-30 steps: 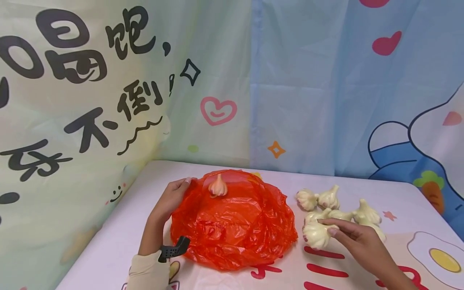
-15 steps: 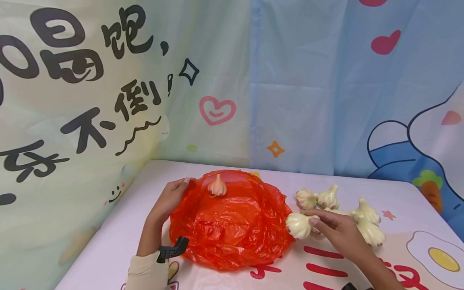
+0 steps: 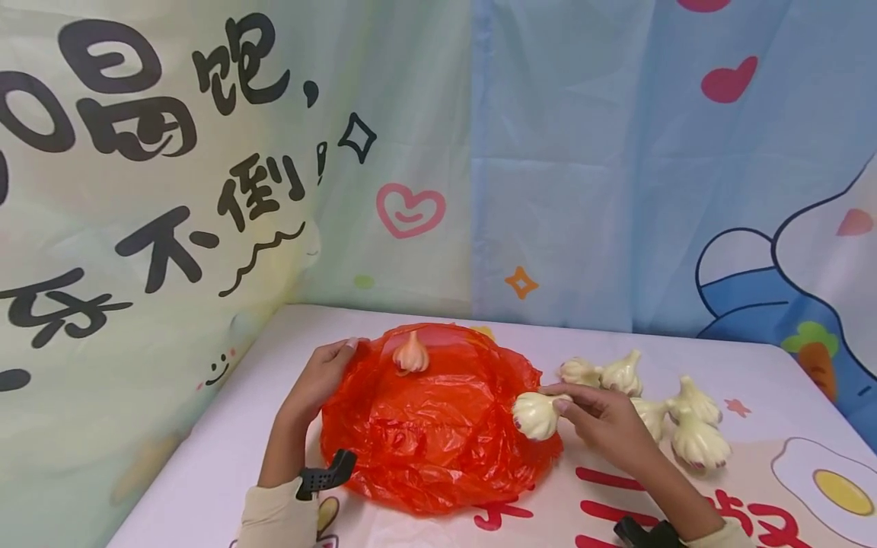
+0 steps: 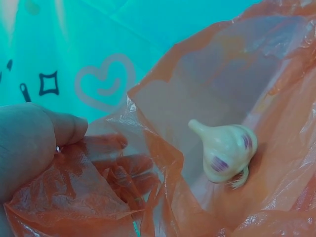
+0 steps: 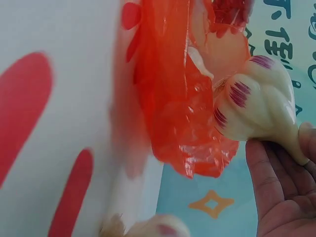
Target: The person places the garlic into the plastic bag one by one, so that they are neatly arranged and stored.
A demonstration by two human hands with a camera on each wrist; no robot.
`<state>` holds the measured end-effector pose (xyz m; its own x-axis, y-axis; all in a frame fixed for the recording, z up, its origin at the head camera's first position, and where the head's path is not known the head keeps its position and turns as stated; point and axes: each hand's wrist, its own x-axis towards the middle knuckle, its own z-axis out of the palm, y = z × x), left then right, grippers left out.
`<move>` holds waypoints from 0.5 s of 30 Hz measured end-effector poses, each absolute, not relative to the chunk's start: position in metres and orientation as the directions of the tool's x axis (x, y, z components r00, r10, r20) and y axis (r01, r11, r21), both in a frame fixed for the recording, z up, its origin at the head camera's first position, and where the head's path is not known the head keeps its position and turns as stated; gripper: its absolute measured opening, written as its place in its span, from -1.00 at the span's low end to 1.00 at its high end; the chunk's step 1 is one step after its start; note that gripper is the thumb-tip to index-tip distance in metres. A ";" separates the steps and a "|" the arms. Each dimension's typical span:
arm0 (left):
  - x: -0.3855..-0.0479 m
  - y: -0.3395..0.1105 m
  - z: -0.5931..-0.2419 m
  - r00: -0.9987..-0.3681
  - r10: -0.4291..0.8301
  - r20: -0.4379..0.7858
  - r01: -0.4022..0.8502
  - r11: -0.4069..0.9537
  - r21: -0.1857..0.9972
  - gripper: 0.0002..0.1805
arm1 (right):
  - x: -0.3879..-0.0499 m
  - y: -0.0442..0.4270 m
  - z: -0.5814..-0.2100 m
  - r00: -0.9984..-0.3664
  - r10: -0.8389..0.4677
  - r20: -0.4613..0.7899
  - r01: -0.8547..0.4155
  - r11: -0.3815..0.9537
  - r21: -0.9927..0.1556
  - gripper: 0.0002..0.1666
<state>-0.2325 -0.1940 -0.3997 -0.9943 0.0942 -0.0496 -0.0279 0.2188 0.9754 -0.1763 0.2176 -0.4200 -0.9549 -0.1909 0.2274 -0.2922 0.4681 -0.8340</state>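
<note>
A red plastic bag (image 3: 438, 426) lies spread on the table, its mouth facing up. My left hand (image 3: 322, 380) pinches the bag's left rim, thumb outside and fingers behind the film in the left wrist view. One garlic bulb (image 3: 411, 355) rests inside the bag near the back, also seen as a bulb (image 4: 228, 150) in the left wrist view. My right hand (image 3: 606, 422) pinches another garlic bulb (image 3: 536, 415) by its stem over the bag's right edge. The right wrist view shows that bulb (image 5: 259, 101) beside the red film, with thumb and fingers at its stem.
Several garlic bulbs (image 3: 700, 441) lie to the right of the bag, some partly behind my right hand. The white table (image 3: 226, 449) has printed pictures and red characters. A printed curtain (image 3: 555, 167) hangs behind it.
My right hand has carried its garlic bulb leftward and slightly up, from beside the other bulbs to the bag's right edge. My left hand has kept its hold on the rim.
</note>
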 end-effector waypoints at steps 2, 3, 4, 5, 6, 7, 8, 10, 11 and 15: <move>-0.231 -0.194 -0.399 -0.994 0.099 -0.046 -0.024 0.218 0.976 -0.54 | -0.179 0.213 -0.420 -0.951 -0.195 0.239 -0.304 0.471 -0.828 -0.70; -0.231 -0.195 -0.399 -0.994 0.101 -0.045 -0.022 0.220 0.975 -0.53 | -0.181 0.211 -0.419 -0.950 -0.197 0.243 -0.309 0.470 -0.827 -0.71; -0.231 -0.195 -0.399 -0.994 0.100 -0.043 -0.020 0.223 0.975 -0.53 | -0.182 0.209 -0.418 -0.951 -0.193 0.241 -0.306 0.471 -0.828 -0.71; -0.231 -0.195 -0.399 -0.994 0.096 -0.043 -0.020 0.225 0.974 -0.52 | -0.183 0.207 -0.418 -0.949 -0.197 0.248 -0.313 0.471 -0.825 -0.71; -0.231 -0.195 -0.399 -0.995 0.091 -0.044 -0.022 0.226 0.974 -0.52 | -0.184 0.205 -0.417 -0.947 -0.198 0.252 -0.318 0.474 -0.821 -0.71; -0.231 -0.196 -0.399 -0.995 0.089 -0.045 -0.024 0.225 0.974 -0.52 | -0.185 0.203 -0.416 -0.945 -0.200 0.258 -0.324 0.475 -0.818 -0.71; -0.231 -0.196 -0.399 -0.995 0.088 -0.044 -0.023 0.224 0.974 -0.52 | -0.186 0.202 -0.415 -0.944 -0.200 0.263 -0.328 0.477 -0.816 -0.71; -0.231 -0.196 -0.399 -0.995 0.093 -0.041 -0.020 0.220 0.975 -0.52 | -0.188 0.198 -0.413 -0.944 -0.197 0.265 -0.328 0.475 -0.817 -0.71; -0.231 -0.196 -0.399 -0.995 0.096 -0.040 -0.018 0.217 0.976 -0.52 | -0.189 0.196 -0.412 -0.944 -0.198 0.263 -0.327 0.472 -0.819 -0.70; -0.231 -0.194 -0.400 -0.994 0.105 -0.028 -0.005 0.214 0.977 -0.51 | -0.193 0.188 -0.411 -0.947 -0.217 0.238 -0.312 0.440 -0.842 -0.68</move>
